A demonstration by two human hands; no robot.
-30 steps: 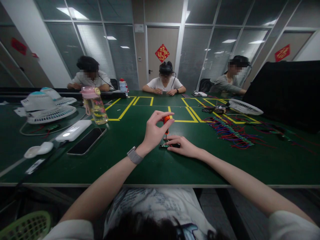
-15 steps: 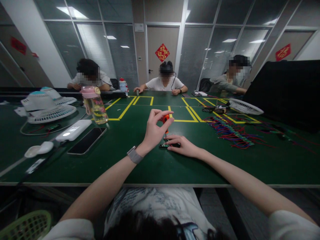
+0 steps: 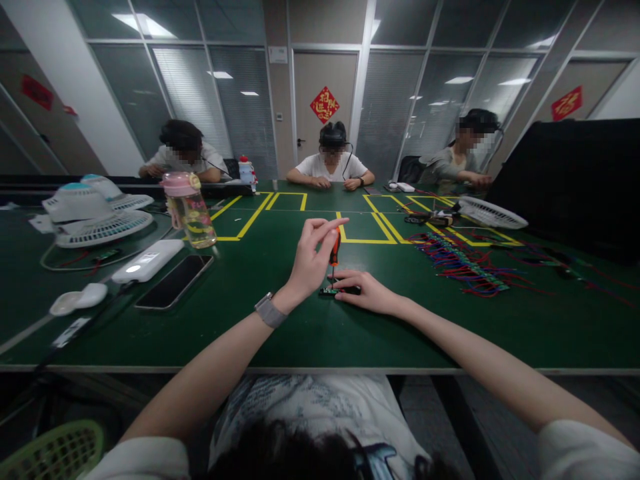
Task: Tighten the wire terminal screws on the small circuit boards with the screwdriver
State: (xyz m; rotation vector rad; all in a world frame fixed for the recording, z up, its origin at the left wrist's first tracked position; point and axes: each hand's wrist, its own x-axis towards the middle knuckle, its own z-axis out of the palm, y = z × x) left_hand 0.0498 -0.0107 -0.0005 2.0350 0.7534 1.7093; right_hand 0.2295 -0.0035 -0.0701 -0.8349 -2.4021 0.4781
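Note:
My left hand [image 3: 314, 257] grips the orange and black handle of a screwdriver [image 3: 335, 255] between thumb and fingers. The screwdriver stands nearly upright, its tip down at a small green circuit board [image 3: 329, 291]. Low on the table, my right hand [image 3: 369, 293] is closed on the board's right side, thumb at the near edge and fingers at the far edge. A dark part [image 3: 353, 291] shows under the right fingers; what it is I cannot tell. The screwdriver's tip is too small to make out.
On the left lie a phone [image 3: 174, 283], a white power bank [image 3: 149, 261], a pink-lidded bottle [image 3: 189, 210] and white fans [image 3: 103, 223]. A row of wired circuit boards [image 3: 465, 265] is at right, before a black screen [image 3: 575, 190]. Several people sit across the green table [image 3: 280, 343].
My left thumb and fingers have shifted around the screwdriver handle, and more of the handle shows. My right hand keeps its place. Across the table, a person's hand has left a small cylinder.

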